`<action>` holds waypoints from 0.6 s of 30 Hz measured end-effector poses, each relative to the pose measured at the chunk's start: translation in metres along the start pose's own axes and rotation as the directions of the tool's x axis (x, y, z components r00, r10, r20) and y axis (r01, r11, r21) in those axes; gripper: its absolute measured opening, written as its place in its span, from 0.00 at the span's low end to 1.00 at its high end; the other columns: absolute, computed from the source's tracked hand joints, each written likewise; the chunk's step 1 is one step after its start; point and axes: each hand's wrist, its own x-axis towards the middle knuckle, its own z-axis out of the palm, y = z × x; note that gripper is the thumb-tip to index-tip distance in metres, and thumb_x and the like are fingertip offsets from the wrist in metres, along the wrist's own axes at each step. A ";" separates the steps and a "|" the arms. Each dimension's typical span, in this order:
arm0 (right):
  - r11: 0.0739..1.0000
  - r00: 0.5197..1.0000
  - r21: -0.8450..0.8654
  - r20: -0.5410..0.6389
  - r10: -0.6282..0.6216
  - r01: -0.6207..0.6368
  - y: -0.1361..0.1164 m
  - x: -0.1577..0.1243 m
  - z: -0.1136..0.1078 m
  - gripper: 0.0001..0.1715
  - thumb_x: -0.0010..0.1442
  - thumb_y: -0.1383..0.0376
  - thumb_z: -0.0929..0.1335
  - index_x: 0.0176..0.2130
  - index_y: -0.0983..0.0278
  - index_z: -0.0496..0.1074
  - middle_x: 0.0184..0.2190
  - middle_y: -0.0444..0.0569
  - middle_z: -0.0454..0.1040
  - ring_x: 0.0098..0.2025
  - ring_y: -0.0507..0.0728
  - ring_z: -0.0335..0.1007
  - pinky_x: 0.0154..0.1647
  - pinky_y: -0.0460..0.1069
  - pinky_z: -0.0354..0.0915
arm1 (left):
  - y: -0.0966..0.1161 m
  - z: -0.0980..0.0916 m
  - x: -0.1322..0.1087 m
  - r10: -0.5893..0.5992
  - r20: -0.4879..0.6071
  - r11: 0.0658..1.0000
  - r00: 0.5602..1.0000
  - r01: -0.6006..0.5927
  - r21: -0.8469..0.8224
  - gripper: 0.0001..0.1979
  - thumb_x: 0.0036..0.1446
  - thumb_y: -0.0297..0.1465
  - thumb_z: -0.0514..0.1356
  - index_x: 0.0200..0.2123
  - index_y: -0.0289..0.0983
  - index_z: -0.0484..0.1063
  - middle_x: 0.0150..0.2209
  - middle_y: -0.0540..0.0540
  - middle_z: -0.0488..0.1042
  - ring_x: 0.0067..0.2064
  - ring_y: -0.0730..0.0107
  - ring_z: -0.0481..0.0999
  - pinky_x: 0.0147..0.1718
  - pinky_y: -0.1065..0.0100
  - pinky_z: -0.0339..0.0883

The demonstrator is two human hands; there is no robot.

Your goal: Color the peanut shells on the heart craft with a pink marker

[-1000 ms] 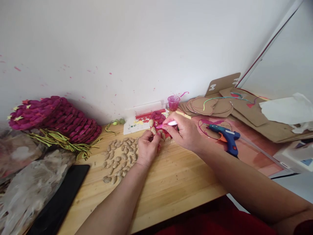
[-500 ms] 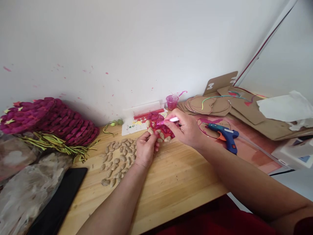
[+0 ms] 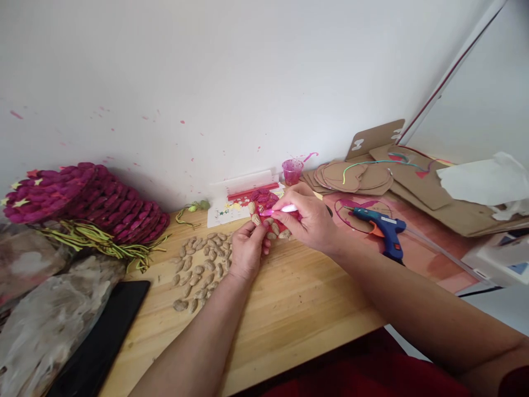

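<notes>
My left hand (image 3: 249, 248) grips the lower left edge of a red piece covered with peanuts (image 3: 264, 198), some painted magenta and some still tan. In my right hand (image 3: 309, 218) is a white brush (image 3: 288, 208), pinched between the fingers, its pink tip touching the peanuts on the piece. Loose peanuts (image 3: 199, 270) lie on the wooden table (image 3: 289, 309) left of my left hand. A clear cup with magenta paint (image 3: 292, 172) stands behind my right hand.
Stacked magenta peanut pieces (image 3: 119, 204) with yellow-green strings are at left, beside plastic bags (image 3: 53, 314) and a black flat object (image 3: 103, 336). A blue glue gun (image 3: 386, 229), cardboard shapes (image 3: 341, 176) and cardboard sheets (image 3: 430, 193) lie at right. White paper with small stars (image 3: 219, 212) is behind.
My right hand and the brush have shifted slightly, with the tip now a little lower and further left on the piece. The view has moved slightly.
</notes>
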 end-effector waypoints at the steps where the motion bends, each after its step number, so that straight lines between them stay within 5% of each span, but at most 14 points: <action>1: 1.000 1.000 -0.005 0.002 -0.010 0.010 0.000 0.000 0.001 0.04 0.69 0.64 0.71 0.39 0.58 0.74 0.33 0.47 0.79 0.41 0.59 0.72 0.44 0.55 0.67 | 0.000 0.000 0.000 0.006 -0.001 1.000 1.000 -0.006 -0.002 0.20 0.40 0.43 0.75 0.27 0.35 0.74 0.18 0.54 0.68 0.17 0.79 0.63 0.14 0.75 0.53; 18: 1.000 0.999 -0.029 -0.033 0.000 -0.001 -0.002 0.000 0.002 0.05 0.69 0.63 0.71 0.38 0.58 0.74 0.33 0.47 0.79 0.41 0.59 0.73 0.45 0.55 0.67 | -0.002 0.000 0.001 0.026 0.021 0.999 0.999 -0.027 0.037 0.21 0.42 0.45 0.76 0.27 0.35 0.74 0.19 0.53 0.68 0.18 0.78 0.64 0.14 0.75 0.54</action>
